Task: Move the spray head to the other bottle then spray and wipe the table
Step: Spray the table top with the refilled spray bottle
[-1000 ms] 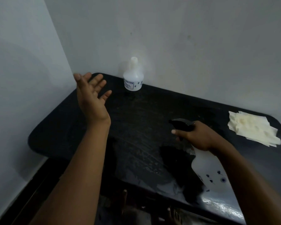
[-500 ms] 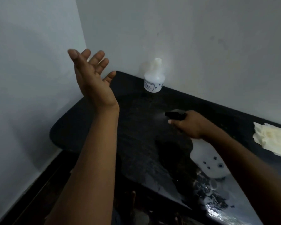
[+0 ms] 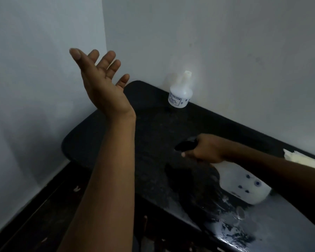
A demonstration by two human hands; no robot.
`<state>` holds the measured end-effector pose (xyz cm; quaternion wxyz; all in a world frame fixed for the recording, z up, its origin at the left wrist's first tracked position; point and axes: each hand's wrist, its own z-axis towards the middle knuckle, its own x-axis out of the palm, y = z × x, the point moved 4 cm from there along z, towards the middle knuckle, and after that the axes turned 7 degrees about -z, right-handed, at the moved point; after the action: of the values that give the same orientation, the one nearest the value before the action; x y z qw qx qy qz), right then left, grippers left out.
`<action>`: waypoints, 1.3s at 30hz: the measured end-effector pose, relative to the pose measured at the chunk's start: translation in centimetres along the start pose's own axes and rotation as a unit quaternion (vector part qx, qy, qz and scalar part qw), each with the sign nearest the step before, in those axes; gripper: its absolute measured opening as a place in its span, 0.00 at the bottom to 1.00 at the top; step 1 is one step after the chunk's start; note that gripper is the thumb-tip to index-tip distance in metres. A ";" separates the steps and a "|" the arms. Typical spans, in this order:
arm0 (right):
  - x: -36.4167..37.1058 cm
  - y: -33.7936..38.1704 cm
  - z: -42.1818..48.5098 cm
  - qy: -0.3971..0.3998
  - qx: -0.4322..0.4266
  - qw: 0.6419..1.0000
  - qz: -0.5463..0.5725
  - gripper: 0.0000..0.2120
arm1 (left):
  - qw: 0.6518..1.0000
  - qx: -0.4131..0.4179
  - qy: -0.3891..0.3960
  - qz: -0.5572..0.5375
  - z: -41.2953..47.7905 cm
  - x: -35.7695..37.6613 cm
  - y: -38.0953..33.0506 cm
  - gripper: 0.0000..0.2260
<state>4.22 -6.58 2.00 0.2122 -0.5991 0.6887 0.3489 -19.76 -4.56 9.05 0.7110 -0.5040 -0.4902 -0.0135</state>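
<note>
My right hand (image 3: 205,150) grips the neck of a white spray bottle (image 3: 244,186) tilted over the black table (image 3: 102,135); its black spray head (image 3: 185,145) points left. The table's near right part glistens wet. My left hand (image 3: 102,84) is raised above the table's left corner, palm up, fingers spread, holding nothing. A second white bottle (image 3: 179,93) with no spray head stands upright at the back by the wall. A pale folded cloth (image 3: 302,160) lies at the right edge, partly hidden by my right forearm.
White walls meet in a corner behind and to the left of the table. A dark floor lies below the table's left and front edges.
My left hand has risen higher and moved off to the left of the table. The right hand with the spray bottle has stayed over the middle while the view swung left.
</note>
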 end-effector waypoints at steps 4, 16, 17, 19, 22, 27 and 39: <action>0.2 -3.9 -2.4 0.019 0.027 0.999 -0.023 0.13 | 1.000 -0.012 -0.001 -0.003 -0.1 0.1 0.0 0.26; -4.5 -14.0 -7.2 -0.144 0.089 0.985 0.045 0.19 | 0.999 -0.029 0.012 -0.011 -1.0 0.7 0.7 0.25; -5.0 -14.2 -7.3 -0.173 0.088 0.979 0.062 0.22 | 0.999 -0.030 0.016 -0.009 -1.0 0.9 0.8 0.25; -5.9 -14.4 -7.3 -0.241 0.077 0.963 0.096 0.25 | 0.999 -0.028 0.021 -0.009 -1.3 1.1 1.0 0.26; -7.0 -14.6 -6.6 -0.333 0.017 0.924 0.188 0.22 | 0.999 -0.026 0.042 -0.010 -1.5 1.6 1.6 0.27; -8.4 -14.9 -5.0 -0.381 -0.018 0.858 0.344 0.13 | 0.999 -0.026 0.046 -0.006 -1.3 1.1 2.4 0.26; -15.4 -15.7 -0.2 -0.430 -0.019 0.851 0.302 0.10 | 0.997 -0.013 0.075 0.001 -2.1 1.9 4.1 0.24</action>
<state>22.51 3.05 9.50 0.3602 -0.1555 0.6690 0.6313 -15.25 -3.22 7.48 0.7388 -0.5117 -0.4349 -0.0567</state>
